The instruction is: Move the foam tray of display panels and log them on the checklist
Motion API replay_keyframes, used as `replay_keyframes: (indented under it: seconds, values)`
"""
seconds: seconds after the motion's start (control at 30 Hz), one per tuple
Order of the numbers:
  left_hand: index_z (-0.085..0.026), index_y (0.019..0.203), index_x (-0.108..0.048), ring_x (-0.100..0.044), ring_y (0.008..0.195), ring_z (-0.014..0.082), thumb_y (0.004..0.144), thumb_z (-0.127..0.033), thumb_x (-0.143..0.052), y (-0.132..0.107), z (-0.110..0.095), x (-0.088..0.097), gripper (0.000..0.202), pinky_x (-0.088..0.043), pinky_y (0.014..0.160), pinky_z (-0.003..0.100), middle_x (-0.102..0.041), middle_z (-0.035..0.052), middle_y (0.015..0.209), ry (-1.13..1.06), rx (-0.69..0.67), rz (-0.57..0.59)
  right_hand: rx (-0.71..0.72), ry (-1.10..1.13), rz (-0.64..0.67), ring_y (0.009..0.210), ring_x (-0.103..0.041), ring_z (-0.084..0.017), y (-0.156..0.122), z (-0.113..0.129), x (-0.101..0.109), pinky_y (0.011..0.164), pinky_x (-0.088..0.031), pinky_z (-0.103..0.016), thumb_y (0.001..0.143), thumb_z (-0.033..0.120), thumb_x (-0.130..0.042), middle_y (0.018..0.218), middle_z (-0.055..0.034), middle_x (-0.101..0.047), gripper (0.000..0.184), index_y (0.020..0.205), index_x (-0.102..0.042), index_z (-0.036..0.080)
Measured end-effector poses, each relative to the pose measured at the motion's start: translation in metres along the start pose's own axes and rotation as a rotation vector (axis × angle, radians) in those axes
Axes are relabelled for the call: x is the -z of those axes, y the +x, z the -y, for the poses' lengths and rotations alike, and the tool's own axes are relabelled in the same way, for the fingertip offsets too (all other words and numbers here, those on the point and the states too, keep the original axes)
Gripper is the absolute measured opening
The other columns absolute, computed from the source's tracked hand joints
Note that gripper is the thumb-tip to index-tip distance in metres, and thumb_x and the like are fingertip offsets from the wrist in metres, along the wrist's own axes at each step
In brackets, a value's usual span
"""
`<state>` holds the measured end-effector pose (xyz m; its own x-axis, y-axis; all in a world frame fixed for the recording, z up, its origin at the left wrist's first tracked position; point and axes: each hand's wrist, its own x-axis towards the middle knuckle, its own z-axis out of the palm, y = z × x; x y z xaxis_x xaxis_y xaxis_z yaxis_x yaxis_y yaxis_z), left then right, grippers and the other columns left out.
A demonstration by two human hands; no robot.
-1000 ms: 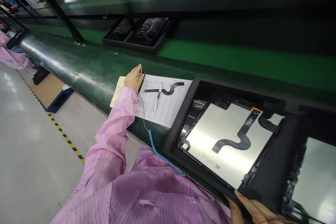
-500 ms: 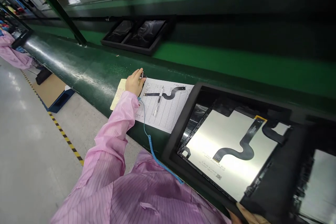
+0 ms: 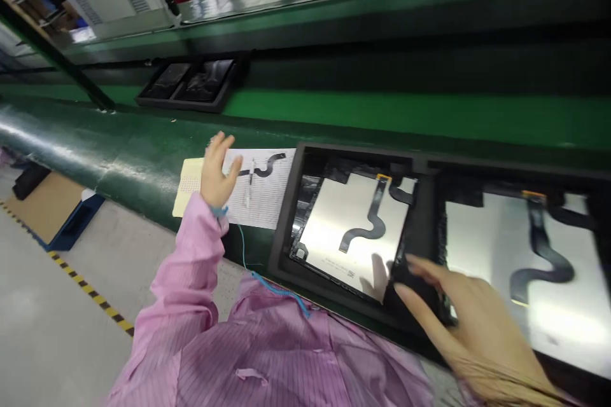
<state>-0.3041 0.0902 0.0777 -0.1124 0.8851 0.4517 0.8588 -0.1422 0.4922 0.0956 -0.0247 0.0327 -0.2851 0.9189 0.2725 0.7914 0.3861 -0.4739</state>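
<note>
A black foam tray (image 3: pixel 285 266) lies on the green bench in front of me. It holds two silver panels, the left panel (image 3: pixel 334 229) and the right panel (image 3: pixel 482 248), each with a black flex cable (image 3: pixel 363 232) on top. My right hand (image 3: pixel 458 311) reaches over the tray's front edge, its fingers spread, the fingertips on the black divider between the panels. My left hand (image 3: pixel 217 168) is raised with its fingers apart, holding nothing, just above a printed sheet (image 3: pixel 267 206). On that sheet lie a loose flex cable (image 3: pixel 268 164) and a pen (image 3: pixel 248 184).
A yellow pad (image 3: pixel 187 189) sits left of the sheet. A blue coiled cord (image 3: pixel 272 285) runs from my left wrist. Another black tray (image 3: pixel 191 84) rests on the green conveyor behind. A cardboard box (image 3: pixel 42 203) and striped floor tape (image 3: pixel 90 296) are at the left.
My view swung right, showing the second panel. My left hand lifted off the sheet's corner and opened. My right hand left the tray's front edge and reached onto the divider.
</note>
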Motion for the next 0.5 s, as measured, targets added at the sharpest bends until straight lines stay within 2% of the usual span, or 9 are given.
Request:
replay_keyframes:
  seconds: [0.07,0.13,0.2,0.27,0.37,0.43,0.5]
  values:
    - [-0.019,0.14,-0.055,-0.046,0.146,0.0233,0.1,-0.049,-0.044,-0.025,-0.041,-0.001,0.051,-0.036,0.125,0.044,-0.052,0.0131,0.151,-0.1,-0.148,0.309,-0.14,0.008,0.041,0.105,-0.061,-0.03,0.024,-0.005,-0.008,0.088,-0.054,-0.044,0.094,0.062,-0.043,0.115,-0.0118,-0.065,0.059,0.127,-0.058,0.016]
    - [-0.023,0.148,-0.049,-0.034,0.153,0.0277,0.097,-0.044,-0.05,-0.052,-0.075,-0.008,0.055,-0.033,0.127,0.049,-0.039,0.0128,0.161,-0.084,-0.272,0.621,-0.285,0.025,0.054,0.105,-0.059,-0.034,0.049,-0.009,-0.018,0.089,-0.051,-0.047,0.091,0.062,-0.044,0.113,-0.0177,-0.063,0.069,0.132,-0.055,0.008]
    - [-0.026,0.154,-0.04,-0.016,0.158,0.0355,0.091,-0.035,-0.061,-0.074,-0.095,-0.019,0.067,-0.026,0.126,0.061,-0.024,0.0139,0.167,0.023,-0.298,0.799,-0.402,0.063,0.063,0.103,-0.058,-0.035,0.069,-0.012,-0.026,0.086,-0.05,-0.047,0.088,0.059,-0.048,0.109,-0.0199,-0.062,0.077,0.14,-0.047,0.003]
    - [-0.022,0.157,-0.033,-0.005,0.157,0.0392,0.088,-0.033,-0.066,-0.086,-0.102,-0.03,0.077,-0.019,0.125,0.067,-0.014,0.0182,0.168,0.122,-0.272,0.871,-0.496,0.133,0.08,0.097,-0.059,-0.031,0.082,-0.014,-0.029,0.083,-0.051,-0.045,0.085,0.055,-0.053,0.102,-0.0183,-0.062,0.084,0.148,-0.038,0.002]
    - [-0.017,0.16,-0.024,0.003,0.156,0.0378,0.089,-0.04,-0.067,-0.089,-0.097,-0.041,0.086,-0.015,0.125,0.069,-0.007,0.0233,0.167,0.152,-0.252,0.883,-0.598,0.295,0.113,0.084,-0.06,-0.023,0.09,-0.016,-0.025,0.077,-0.052,-0.039,0.08,0.052,-0.061,0.096,-0.0132,-0.062,0.092,0.151,-0.031,0.002]
    - [-0.018,0.161,-0.018,0.005,0.156,0.0354,0.089,-0.044,-0.067,-0.087,-0.092,-0.043,0.091,-0.015,0.125,0.067,-0.003,0.023,0.167,0.123,-0.246,0.872,-0.621,0.435,0.134,0.079,-0.06,-0.018,0.091,-0.015,-0.018,0.074,-0.053,-0.034,0.078,0.054,-0.062,0.095,-0.0112,-0.063,0.086,0.144,-0.039,0.005]
    - [-0.02,0.161,-0.013,0.006,0.156,0.0343,0.086,-0.048,-0.071,-0.087,-0.088,-0.042,0.099,-0.015,0.126,0.066,-0.001,0.0218,0.168,0.088,-0.224,0.863,-0.596,0.591,0.166,0.082,-0.062,-0.017,0.093,-0.011,-0.009,0.074,-0.054,-0.031,0.078,0.061,-0.061,0.096,-0.0108,-0.065,0.071,0.126,-0.053,0.009]
